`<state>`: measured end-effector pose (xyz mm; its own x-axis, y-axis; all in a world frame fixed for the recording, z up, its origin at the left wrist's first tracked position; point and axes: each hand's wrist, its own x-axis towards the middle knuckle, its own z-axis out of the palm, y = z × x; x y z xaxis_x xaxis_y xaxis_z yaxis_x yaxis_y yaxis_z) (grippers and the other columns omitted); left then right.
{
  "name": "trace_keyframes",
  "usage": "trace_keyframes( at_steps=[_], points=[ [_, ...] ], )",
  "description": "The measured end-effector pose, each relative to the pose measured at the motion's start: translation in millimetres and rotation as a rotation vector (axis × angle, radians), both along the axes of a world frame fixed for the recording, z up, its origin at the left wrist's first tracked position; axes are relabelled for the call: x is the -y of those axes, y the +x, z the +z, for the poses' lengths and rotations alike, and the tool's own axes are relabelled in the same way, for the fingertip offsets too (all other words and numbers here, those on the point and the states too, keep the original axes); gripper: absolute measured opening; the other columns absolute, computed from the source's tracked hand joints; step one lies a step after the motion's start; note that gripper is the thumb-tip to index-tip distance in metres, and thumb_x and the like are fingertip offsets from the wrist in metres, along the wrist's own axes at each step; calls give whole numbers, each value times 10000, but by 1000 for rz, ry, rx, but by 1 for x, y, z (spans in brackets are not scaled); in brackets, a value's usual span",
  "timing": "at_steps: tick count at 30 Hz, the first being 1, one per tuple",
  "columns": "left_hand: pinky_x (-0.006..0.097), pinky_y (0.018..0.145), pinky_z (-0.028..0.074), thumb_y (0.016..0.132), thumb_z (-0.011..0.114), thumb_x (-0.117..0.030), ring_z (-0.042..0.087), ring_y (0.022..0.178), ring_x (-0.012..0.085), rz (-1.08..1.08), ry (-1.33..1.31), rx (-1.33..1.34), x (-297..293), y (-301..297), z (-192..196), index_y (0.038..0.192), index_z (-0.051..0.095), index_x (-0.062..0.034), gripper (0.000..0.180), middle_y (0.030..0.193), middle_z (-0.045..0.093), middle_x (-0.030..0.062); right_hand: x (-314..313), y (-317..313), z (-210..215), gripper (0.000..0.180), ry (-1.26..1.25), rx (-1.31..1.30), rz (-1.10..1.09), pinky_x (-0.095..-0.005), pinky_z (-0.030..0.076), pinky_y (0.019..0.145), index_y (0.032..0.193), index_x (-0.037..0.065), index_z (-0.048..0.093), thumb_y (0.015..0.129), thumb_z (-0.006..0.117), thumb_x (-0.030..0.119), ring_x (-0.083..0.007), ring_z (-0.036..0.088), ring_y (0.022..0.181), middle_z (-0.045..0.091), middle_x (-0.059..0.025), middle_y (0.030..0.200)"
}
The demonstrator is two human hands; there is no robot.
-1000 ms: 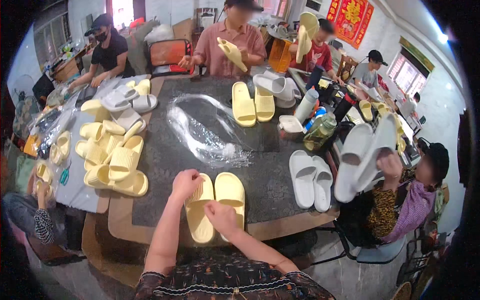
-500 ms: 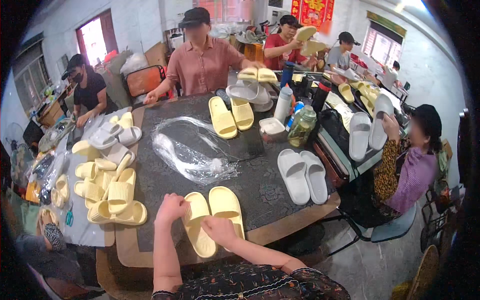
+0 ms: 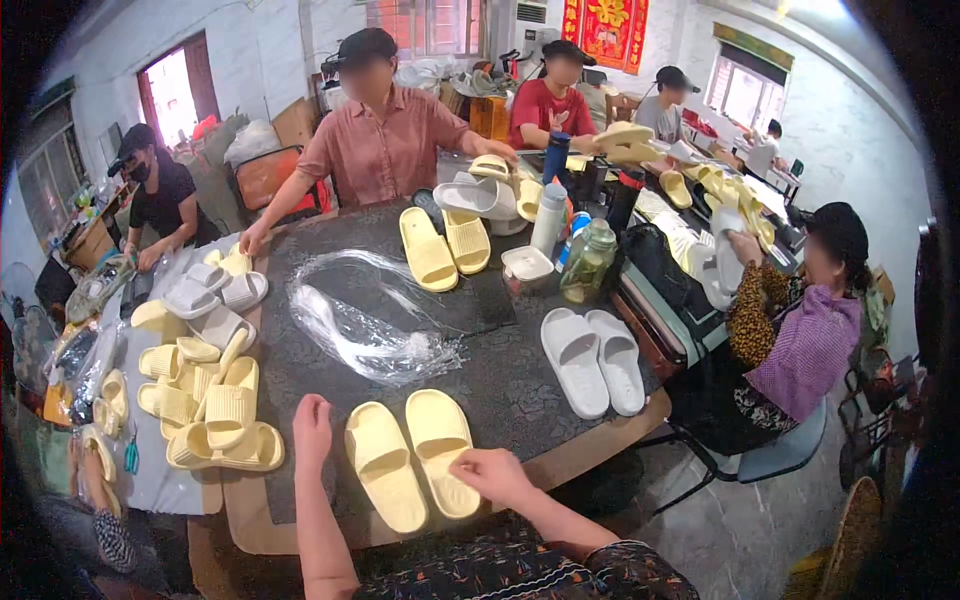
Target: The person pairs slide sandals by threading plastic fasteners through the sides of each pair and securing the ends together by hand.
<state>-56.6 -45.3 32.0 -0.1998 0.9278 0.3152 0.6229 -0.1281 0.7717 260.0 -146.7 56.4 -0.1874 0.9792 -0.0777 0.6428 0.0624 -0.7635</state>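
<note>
Two pale yellow slide slippers lie side by side before me, toes pointing away: the left slipper (image 3: 396,496) and the right slipper (image 3: 455,485). Over the heel part of the right one is my right hand (image 3: 497,476), fingers bent and pinched together; whether anything thin is between them is hidden. My left hand (image 3: 312,434) stands just left of the pair, apart from it, its fingers curled together; what they hold, if anything, does not show. Beyond the pair lies a loose bundle of clear plastic strands (image 3: 345,335).
Grey slippers (image 3: 590,362) rest at the right, yellow slippers (image 3: 443,248) farther back. A heap of yellow slippers (image 3: 225,400) covers the left side. Bottles (image 3: 550,215), a jar (image 3: 588,262) and a white-lidded tub (image 3: 526,264) stand at the back right. Several people work around the tables.
My left hand has moved left, off the left slipper. My right hand has shifted from between the slippers to the right one's heel. The person opposite has reached toward the left heap.
</note>
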Motion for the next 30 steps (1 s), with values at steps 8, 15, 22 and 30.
trace_keyframes(
  at_steps=[8,15,22,30],
  points=[
    [239,690,487,963,527,-151,603,752,131,-98,-154,999,-10,14,-14,947,579,-31,132,936,671,101,1,57,-8,158,-78,-515,-240,-200,437,551,892,33,691,862,701,188,-52,571,637,645,9,729],
    [231,652,472,931,567,-133,577,701,120,-145,-255,1104,-8,44,-1,920,609,-21,120,787,604,42,-5,29,-9,59,-215,-1454,-240,-234,453,554,905,35,609,923,563,68,-110,570,653,653,-113,991],
    [226,592,403,925,588,-175,500,636,101,-133,-241,1019,-13,42,-4,875,578,-54,131,711,507,-13,-12,27,-21,141,-213,-1532,-313,-260,432,529,873,69,610,925,617,199,-137,539,614,628,-76,851],
    [220,606,414,921,598,-169,512,653,73,-177,-164,697,-15,52,-3,929,607,-27,142,734,581,-3,-2,32,-26,145,-406,-1375,-192,-213,326,491,834,40,591,925,592,153,-70,425,551,522,2,699]
  ],
)
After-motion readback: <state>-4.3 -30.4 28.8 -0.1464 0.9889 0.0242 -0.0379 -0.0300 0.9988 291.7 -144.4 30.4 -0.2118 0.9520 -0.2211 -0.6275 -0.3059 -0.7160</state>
